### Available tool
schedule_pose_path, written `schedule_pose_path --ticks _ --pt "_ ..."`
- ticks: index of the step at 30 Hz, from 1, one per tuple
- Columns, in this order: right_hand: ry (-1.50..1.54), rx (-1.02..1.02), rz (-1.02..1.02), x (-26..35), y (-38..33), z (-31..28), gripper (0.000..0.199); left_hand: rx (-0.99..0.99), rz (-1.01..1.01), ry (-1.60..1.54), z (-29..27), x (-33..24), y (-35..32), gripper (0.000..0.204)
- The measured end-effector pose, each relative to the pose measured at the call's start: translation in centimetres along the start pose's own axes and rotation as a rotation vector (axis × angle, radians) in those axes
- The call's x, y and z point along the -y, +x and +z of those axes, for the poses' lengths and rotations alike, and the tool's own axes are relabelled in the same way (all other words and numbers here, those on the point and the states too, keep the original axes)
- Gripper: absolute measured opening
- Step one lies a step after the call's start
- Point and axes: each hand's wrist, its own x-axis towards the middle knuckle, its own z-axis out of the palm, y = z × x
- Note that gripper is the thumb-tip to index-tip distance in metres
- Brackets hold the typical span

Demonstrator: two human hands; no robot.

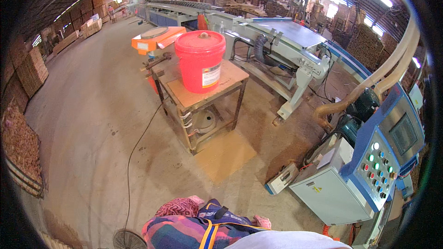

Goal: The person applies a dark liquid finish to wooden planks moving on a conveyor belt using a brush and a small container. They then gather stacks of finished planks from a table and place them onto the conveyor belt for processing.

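My left hand (pixel 197 199) is low in the head view, beyond a red patterned sleeve, beside dark blue cloth at my front. My right hand (pixel 262 222) shows only as a small pinkish patch at the other side of that cloth. The fingers of both are too small and hidden to read, and whether either holds anything does not show. Ahead, out of reach of both hands, a lidded red bucket (pixel 199 67) stands upright on a metal-framed stand with a wooden top (pixel 235 77). Beside the bucket is an orange device (pixel 157 39) with a round top plate.
At right stands a control cabinet (pixel 330 191) with a sloped button panel (pixel 376 168) and thick hoses (pixel 364 83). A long conveyor machine (pixel 295 37) stretches away behind the stand. A cable (pixel 131 157) crosses the floor at left. A brown board (pixel 226 157) lies before the stand.
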Motion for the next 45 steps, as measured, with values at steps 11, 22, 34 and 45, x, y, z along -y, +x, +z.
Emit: schedule_pose_path --ticks 11,22,34,45 --pt "0.333 0.073 0.181 5.2 4.2 -4.3 0.014 -0.083 -0.083 -0.358 -1.5 -1.4 0.3 0.048" --pt "-0.187 0.246 0.120 0.0 13.7 -12.8 0.025 0.007 0.062 0.007 -11.8 -1.9 10.4 0.046" --pt "0.237 -0.063 0.082 -2.8 41.5 -31.4 0.044 -0.354 0.039 -0.038 -41.7 -14.1 27.1 0.043" --pt "0.088 0.201 0.155 -5.7 57.3 -40.9 0.040 -1.362 -0.014 -0.499 -72.6 -18.6 36.1 0.070"
